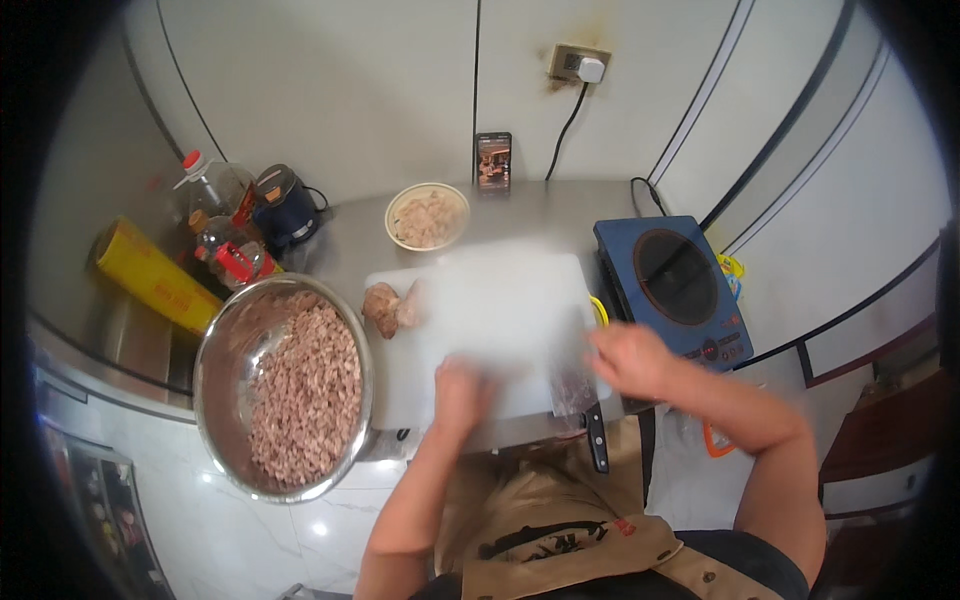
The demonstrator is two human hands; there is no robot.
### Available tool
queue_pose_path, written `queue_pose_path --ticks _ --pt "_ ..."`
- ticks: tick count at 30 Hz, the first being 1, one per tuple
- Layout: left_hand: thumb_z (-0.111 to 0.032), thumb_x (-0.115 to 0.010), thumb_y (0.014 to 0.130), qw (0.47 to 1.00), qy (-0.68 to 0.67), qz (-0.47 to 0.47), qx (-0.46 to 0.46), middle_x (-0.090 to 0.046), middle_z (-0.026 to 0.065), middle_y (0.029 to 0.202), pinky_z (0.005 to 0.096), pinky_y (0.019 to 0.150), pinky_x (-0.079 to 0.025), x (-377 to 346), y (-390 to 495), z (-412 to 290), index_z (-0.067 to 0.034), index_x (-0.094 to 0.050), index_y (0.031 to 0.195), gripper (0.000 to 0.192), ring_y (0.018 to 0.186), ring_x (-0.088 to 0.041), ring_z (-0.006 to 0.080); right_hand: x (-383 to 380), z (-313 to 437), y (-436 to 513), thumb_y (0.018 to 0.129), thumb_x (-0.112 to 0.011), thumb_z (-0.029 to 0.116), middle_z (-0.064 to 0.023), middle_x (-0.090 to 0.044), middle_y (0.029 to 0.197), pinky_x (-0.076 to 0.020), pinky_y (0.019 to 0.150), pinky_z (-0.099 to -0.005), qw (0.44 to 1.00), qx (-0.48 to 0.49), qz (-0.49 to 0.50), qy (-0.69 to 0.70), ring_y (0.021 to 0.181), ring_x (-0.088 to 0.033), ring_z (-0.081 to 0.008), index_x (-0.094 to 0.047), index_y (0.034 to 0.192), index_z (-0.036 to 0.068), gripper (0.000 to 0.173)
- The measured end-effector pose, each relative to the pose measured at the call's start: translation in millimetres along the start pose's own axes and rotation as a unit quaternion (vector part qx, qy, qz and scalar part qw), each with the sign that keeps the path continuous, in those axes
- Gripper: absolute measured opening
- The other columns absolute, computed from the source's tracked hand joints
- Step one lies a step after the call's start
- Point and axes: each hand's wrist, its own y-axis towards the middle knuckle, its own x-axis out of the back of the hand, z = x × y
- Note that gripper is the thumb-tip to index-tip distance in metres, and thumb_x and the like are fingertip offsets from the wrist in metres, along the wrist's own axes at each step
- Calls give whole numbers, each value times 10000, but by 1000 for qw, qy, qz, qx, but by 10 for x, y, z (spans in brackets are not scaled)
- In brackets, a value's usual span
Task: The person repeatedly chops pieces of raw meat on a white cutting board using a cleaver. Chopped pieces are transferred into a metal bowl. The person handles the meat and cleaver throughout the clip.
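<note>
My left hand (pixel 459 390) is low over the front of a white cutting board (pixel 405 375), its fingers bent and blurred. My right hand (pixel 630 360), also blurred, is at the board's right edge; what it touches cannot be made out. Just left of and below it lies a kitchen knife (pixel 574 390) with a broad blade, its black handle jutting over the front edge. Brown knobbly pieces that look like ginger (pixel 384 309) sit at the board's left. A white blur covers the middle of the board. Behind it stands a bowl (pixel 427 241) of pale cut pieces.
A large steel basin (pixel 360 442) of chopped meat stands left. Bottles (pixel 225 244), a dark blue appliance (pixel 289 214) and a yellow box (pixel 154 277) are beyond it. An induction cooker (pixel 667 277) is right; a phone (pixel 493 165) leans on the wall below a plugged socket (pixel 577 64).
</note>
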Motion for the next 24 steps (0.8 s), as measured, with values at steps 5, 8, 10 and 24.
queue_pose_path --ticks 5,8,10,24 --pt "-226 -830 706 998 53 -4 33 -703 158 921 439 802 -531 -42 121 24 -14 -688 948 352 910 -656 358 -624 626 -1278 904 -663 277 -182 -647 893 -554 726 -467 979 -150 -25 139 810 -667 -383 -606 1111 18 337" --pt "-268 -827 695 999 34 17 5 -704 152 840 415 734 -540 67 215 -3 -23 -690 883 338 820 -671 328 -1000 741 -1685 908 -681 281 -165 -646 890 -549 731 -434 958 -246 -135 63 794 -668 -353 -606 1125 11 354" --pt "-270 -815 703 997 40 68 -9 -691 136 785 396 692 -535 143 269 -59 -29 -681 857 315 756 -664 299 -1222 747 -1801 932 -670 269 -136 -658 864 -541 712 -397 916 -312 -129 216 775 -667 -297 -599 1105 -7 333" --pt "-87 -718 832 954 -273 -53 112 -646 79 791 303 600 -536 -543 172 752 -3 -605 892 153 703 -635 128 -1467 590 -1409 985 -638 389 -43 -650 791 -499 524 -307 478 -369 -34 797 618 -614 -150 -629 1038 67 327"
